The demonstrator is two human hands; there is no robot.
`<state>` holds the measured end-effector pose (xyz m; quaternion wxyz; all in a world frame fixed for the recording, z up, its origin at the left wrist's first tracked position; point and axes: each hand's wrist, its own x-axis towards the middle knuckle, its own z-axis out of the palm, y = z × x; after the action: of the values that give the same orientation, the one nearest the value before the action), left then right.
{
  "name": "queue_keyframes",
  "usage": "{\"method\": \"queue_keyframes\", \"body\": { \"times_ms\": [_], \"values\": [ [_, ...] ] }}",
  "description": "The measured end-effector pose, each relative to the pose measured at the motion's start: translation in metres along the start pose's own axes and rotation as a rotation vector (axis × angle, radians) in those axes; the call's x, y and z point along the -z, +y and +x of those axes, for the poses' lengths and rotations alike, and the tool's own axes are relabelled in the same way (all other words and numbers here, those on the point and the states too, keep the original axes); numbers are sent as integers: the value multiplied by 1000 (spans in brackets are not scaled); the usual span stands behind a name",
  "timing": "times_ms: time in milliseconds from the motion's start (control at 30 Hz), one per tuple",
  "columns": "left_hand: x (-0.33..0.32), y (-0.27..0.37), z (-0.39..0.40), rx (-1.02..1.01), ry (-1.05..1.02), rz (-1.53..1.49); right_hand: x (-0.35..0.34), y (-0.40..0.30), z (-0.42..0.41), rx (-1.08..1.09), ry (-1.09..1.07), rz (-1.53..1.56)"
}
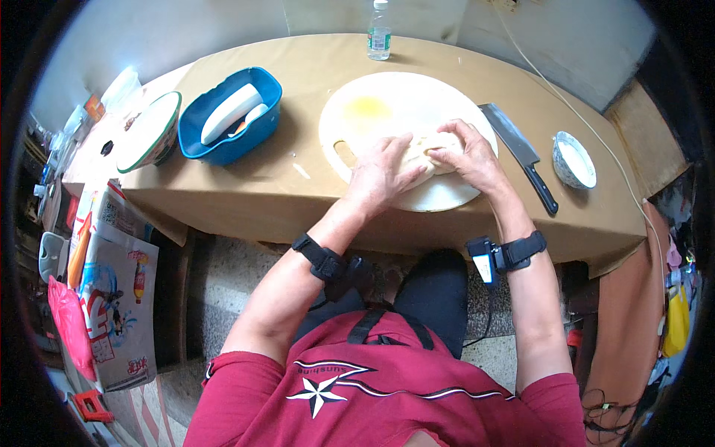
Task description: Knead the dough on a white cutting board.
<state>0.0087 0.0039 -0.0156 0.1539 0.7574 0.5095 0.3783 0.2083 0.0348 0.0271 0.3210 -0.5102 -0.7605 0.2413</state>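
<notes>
A pale lump of dough [416, 159] lies on the right half of a round white cutting board [391, 89]. My left hand [385, 167] rests on the dough's left side with its fingers spread. On the right side, my right hand [472, 156] curls over the dough, pinching a fold of it between thumb and fingers. The dough's underside and part of its top are hidden by my hands. A yellowish patch [367, 109] shows on the board's upper left. Just right of the board lies a cleaver with a black handle [516, 137].
A patterned bowl of white contents [575, 162] stands at the right. Left are a blue plastic basin [229, 153] holding peeled white vegetables [232, 113] and a large green-rimmed bowl [151, 134]. A plastic bottle [379, 33] stands behind the board; a cable [564, 100] crosses the table's right side.
</notes>
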Motion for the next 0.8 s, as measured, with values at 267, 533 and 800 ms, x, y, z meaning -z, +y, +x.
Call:
{"method": "queue_keyframes", "body": {
  "times_ms": [267, 533, 800],
  "values": [
    [26, 22, 17, -87, -221, 100, 9, -21, -32, 52, 122, -237],
    [7, 20, 18, -36, -117, 181, 1, -23, -19, 38, 140, -395],
    [0, 18, 18, -46, -94, 251, 1, -13, -4, -110, 128, -463]
  ]
}}
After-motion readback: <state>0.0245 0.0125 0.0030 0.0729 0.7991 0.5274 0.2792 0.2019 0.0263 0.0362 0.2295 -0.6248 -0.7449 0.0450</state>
